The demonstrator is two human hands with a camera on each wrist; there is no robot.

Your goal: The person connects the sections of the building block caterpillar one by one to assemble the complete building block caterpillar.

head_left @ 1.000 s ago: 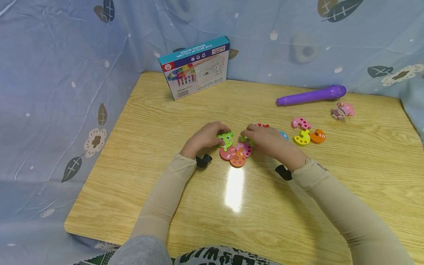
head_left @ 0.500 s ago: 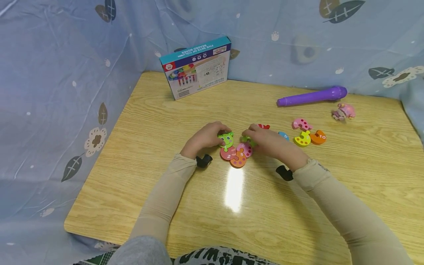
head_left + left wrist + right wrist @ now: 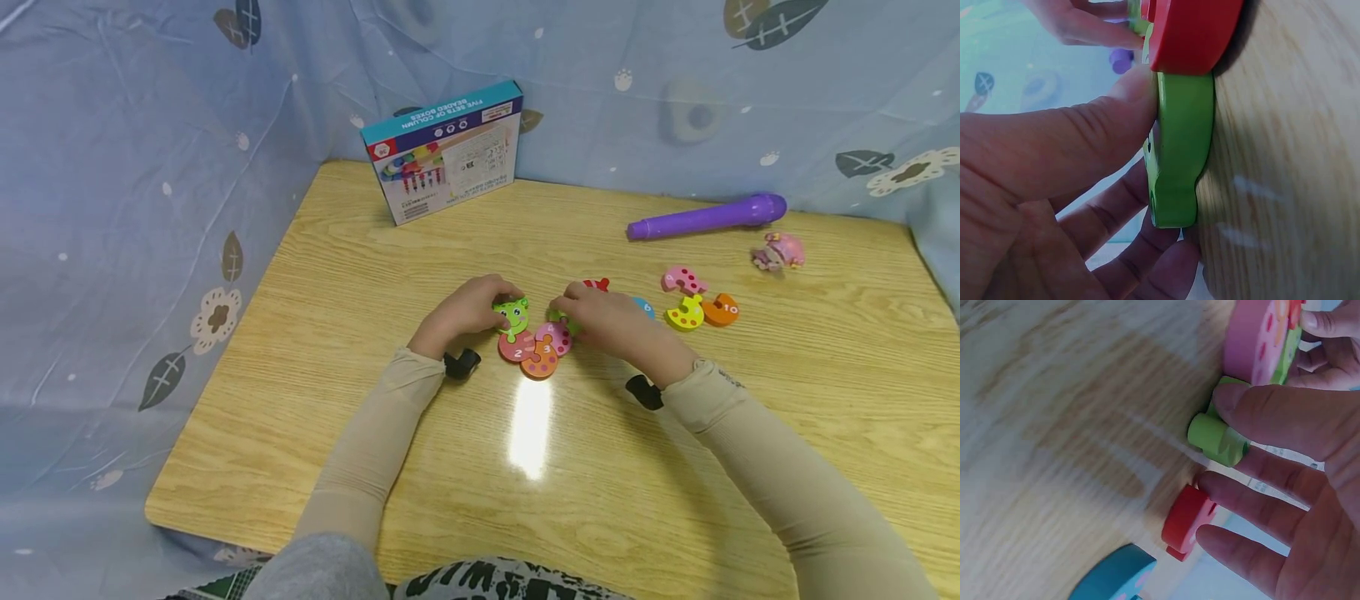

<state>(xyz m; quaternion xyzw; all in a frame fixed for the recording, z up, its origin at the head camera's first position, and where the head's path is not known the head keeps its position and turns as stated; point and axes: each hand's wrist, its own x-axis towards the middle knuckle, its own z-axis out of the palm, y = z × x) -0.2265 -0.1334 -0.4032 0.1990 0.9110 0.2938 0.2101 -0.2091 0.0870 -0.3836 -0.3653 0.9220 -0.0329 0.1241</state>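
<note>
My left hand (image 3: pixel 472 306) holds a green puzzle piece with a smiling animal face (image 3: pixel 513 317), its thumb on the face and its fingers at the far edge. Joined below the face is a red piece numbered 2 (image 3: pixel 516 347), followed by an orange piece numbered 3 (image 3: pixel 540 362) and a pink spotted piece (image 3: pixel 555 337). At the pink end, my right hand (image 3: pixel 611 321) pinches a light green piece (image 3: pixel 1210 434) between thumb and index finger. That piece lies against the pink one in the right wrist view. The right hand's other fingers extend near a loose red piece (image 3: pixel 1186 519).
A blue piece (image 3: pixel 643 307) lies beyond the right hand. Farther right are pink (image 3: pixel 682 280), yellow (image 3: pixel 684 313) and orange (image 3: pixel 721 310) pieces. A purple toy microphone (image 3: pixel 705 218), a small pink figurine (image 3: pixel 780 252) and an upright box (image 3: pixel 442 158) stand toward the back.
</note>
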